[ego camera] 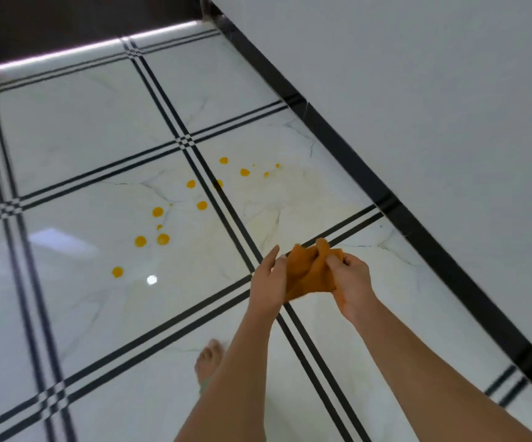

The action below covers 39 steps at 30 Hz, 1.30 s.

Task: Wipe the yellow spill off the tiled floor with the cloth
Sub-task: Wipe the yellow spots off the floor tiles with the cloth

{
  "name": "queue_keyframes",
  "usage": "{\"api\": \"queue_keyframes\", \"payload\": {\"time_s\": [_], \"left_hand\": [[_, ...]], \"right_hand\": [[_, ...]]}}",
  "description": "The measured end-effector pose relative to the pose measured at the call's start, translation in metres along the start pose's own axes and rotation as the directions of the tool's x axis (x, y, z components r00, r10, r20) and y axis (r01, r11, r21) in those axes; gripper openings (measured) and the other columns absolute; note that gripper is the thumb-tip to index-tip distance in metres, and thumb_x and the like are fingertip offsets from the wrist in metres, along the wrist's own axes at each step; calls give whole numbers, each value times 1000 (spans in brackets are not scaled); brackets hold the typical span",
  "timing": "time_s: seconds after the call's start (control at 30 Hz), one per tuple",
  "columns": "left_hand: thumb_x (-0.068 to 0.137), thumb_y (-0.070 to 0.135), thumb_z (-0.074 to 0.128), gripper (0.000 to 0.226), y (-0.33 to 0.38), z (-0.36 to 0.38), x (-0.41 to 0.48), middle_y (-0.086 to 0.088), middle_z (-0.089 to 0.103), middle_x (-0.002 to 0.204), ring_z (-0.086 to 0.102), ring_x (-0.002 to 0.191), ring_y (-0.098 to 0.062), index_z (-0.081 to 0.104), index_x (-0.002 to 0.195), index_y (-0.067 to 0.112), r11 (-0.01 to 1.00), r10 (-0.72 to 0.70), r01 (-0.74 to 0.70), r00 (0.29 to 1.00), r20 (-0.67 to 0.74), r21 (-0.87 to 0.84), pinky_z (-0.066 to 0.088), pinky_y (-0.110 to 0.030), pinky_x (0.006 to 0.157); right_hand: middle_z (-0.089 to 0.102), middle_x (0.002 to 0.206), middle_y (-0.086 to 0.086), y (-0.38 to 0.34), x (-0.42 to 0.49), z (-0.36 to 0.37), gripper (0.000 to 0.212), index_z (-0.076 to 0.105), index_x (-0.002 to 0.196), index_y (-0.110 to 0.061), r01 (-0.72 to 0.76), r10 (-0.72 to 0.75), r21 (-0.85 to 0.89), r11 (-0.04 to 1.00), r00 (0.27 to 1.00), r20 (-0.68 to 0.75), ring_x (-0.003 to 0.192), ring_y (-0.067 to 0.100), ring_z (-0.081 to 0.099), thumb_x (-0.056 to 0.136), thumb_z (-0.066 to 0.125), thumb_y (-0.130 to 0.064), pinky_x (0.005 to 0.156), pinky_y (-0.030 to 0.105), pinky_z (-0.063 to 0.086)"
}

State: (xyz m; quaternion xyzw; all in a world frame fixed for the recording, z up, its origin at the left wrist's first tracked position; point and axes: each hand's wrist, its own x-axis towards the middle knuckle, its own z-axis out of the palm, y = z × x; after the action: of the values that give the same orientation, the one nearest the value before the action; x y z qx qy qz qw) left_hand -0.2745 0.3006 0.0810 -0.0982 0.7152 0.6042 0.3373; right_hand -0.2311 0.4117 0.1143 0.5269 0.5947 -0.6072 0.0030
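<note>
Cloth [309, 275] bunched mid-frame, held above the floor [98, 314]. Right hand [352, 282] grips it w/ curled fingers; left hand [267, 280] lies flat against its side, fingers straight. Yellow spill [162, 239] sits up-left of both hands, drops strung diagonally from lower left to upper centre. Left hand's nearer.

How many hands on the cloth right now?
2. The left hand touches the cloth on its left side, fingers straight; the right hand pinches its right side, fingers curled.
</note>
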Motion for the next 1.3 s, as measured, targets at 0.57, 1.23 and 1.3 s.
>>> {"api": "queue_keyframes", "payload": {"time_s": [0.57,1.23,1.3], "left_hand": [[97,31,39,43,201,-207,-415,-1,37,147,30,135,-19,40,139,19,991,105,-113,988,-109,-69,23,-32,108],[90,26,57,34,322,-493,-334,-13,54,120,52,112,-32,50,120,10,972,129,-118,991,39,-205,46,-48,95],[89,27,60,36,338,-511,-306,-14,51,121,51,110,-31,47,118,11,983,77,-81,997,-32,-164,46,-48,93]], "right_hand": [[66,92,20,-176,-464,-18,8,63,77,-8,26,-2,-75,997,951,308,87,30,63,85,63,-7,88,45,50],[63,116,16,-266,-502,232,61,55,116,-10,-136,53,77,988,757,651,108,32,59,80,58,-60,87,51,50],[67,98,14,-271,-494,266,36,63,99,-6,-125,73,32,992,743,665,93,24,62,87,60,-40,76,39,53]]}}
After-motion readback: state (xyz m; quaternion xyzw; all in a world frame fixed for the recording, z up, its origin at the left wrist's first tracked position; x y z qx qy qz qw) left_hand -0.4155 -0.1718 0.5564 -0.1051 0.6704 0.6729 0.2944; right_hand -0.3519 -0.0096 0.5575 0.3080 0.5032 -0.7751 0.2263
